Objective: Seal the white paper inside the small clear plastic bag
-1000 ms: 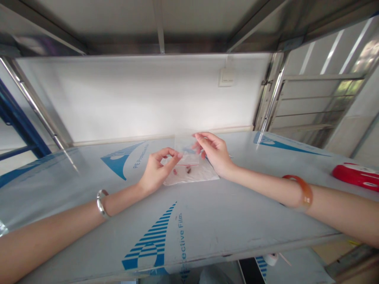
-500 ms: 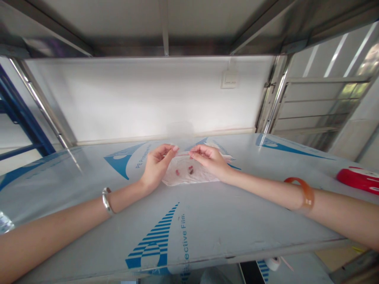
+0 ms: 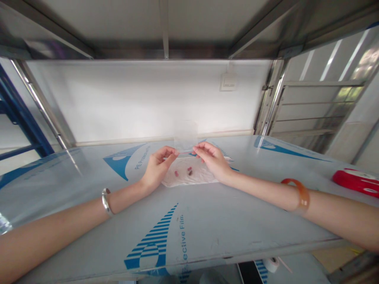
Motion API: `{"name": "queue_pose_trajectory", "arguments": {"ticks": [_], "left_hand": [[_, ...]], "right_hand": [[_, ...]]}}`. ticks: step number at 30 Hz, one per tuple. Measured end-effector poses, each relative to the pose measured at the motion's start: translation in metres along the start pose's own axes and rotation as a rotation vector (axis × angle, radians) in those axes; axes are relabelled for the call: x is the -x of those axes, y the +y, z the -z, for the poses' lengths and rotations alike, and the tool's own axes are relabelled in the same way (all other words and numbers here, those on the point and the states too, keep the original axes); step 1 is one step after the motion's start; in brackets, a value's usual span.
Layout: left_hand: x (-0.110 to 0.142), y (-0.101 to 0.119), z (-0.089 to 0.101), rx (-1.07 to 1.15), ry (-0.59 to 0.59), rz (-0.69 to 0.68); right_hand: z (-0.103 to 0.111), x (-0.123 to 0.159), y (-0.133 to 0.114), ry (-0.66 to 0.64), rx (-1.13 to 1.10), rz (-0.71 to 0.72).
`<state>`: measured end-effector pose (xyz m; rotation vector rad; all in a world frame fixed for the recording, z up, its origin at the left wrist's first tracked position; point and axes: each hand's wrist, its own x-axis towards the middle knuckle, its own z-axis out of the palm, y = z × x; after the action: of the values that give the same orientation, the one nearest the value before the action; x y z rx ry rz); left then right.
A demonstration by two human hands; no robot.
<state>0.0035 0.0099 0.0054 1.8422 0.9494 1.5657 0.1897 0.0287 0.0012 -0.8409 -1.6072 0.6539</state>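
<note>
My left hand (image 3: 158, 167) and my right hand (image 3: 212, 161) both pinch a small clear plastic bag (image 3: 186, 142) between them, holding it upright above the steel table (image 3: 207, 221). The fingertips of each hand close on the bag's lower edge, left and right. Under the hands lies a pile of clear bags (image 3: 189, 176) with a few small red-brown pieces (image 3: 189, 170) on it. A silver bangle is on my left wrist and an orange bangle on my right.
The table is covered in protective film with blue print. A red roll (image 3: 357, 181) lies at the far right edge. A white wall and a metal shelf frame close off the back; a blue frame (image 3: 17, 118) stands at the left.
The right hand came down from the bag's top to its lower edge. Both hands then drew closer together, and the bag now stands upright between them.
</note>
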Motion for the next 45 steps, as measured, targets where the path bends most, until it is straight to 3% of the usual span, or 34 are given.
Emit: {"name": "queue_pose_trajectory", "arguments": {"ticks": [13, 20, 30, 38, 45], "left_hand": [[0.001, 0.001, 0.001, -0.022, 0.025, 0.010], [0.002, 0.000, 0.000, -0.035, -0.085, 0.069], [0.000, -0.004, 0.001, -0.117, -0.027, 0.046], [0.004, 0.004, -0.001, -0.081, -0.105, 0.072], [0.002, 0.004, 0.000, -0.134, -0.050, 0.018]], "right_hand": [[-0.002, -0.001, 0.001, -0.068, 0.038, 0.014], [-0.004, 0.001, 0.001, -0.097, 0.040, 0.091], [-0.004, 0.003, 0.001, -0.146, 0.046, 0.080], [-0.003, 0.005, -0.004, -0.154, 0.067, 0.104], [-0.005, 0.009, -0.013, -0.171, 0.039, 0.017]]}}
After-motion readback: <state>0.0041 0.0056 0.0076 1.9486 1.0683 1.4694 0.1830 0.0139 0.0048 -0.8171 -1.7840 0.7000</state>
